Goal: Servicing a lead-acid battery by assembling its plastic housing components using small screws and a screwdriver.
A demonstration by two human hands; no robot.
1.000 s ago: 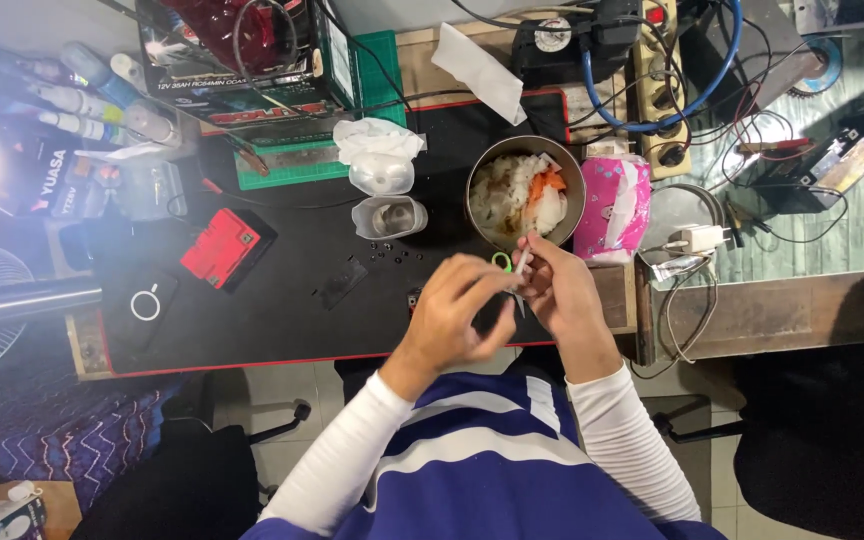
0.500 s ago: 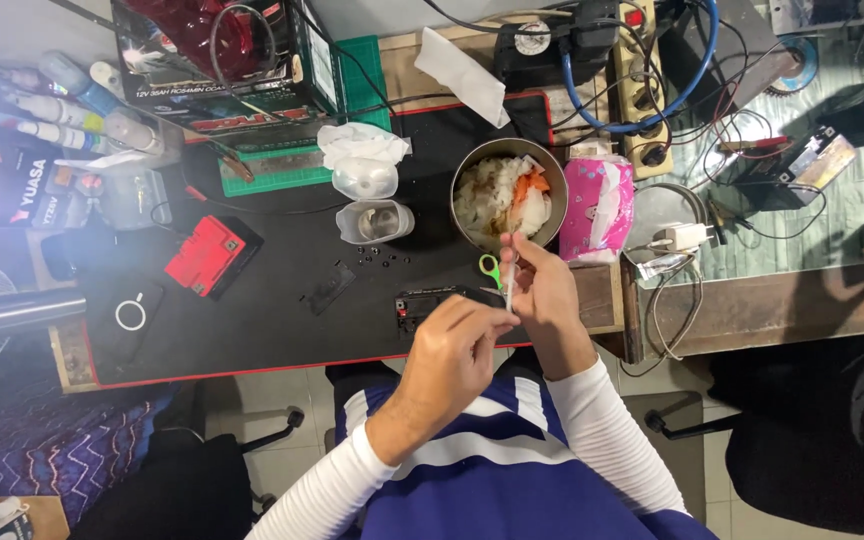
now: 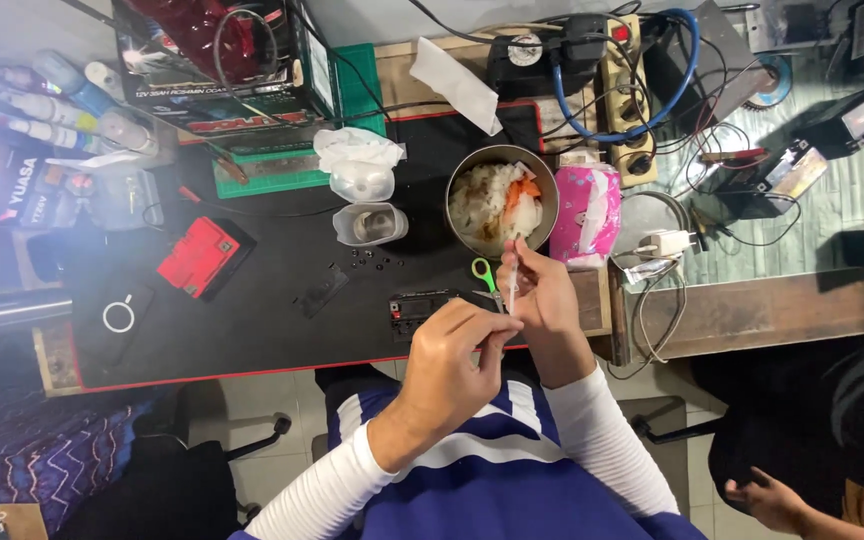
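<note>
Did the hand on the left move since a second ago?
Yes. The left hand has slid back from the metal bowl toward the person's body. It was close below the bowl before and now sits past the table's near edge.

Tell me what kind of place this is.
Probably a small electronics or battery repair bench. The black work mat carries a small red rectangular battery and scattered tiny black screws, while a beige power strip with tangled cables sits at the back. A round metal bowl of food shares the desk.
</note>
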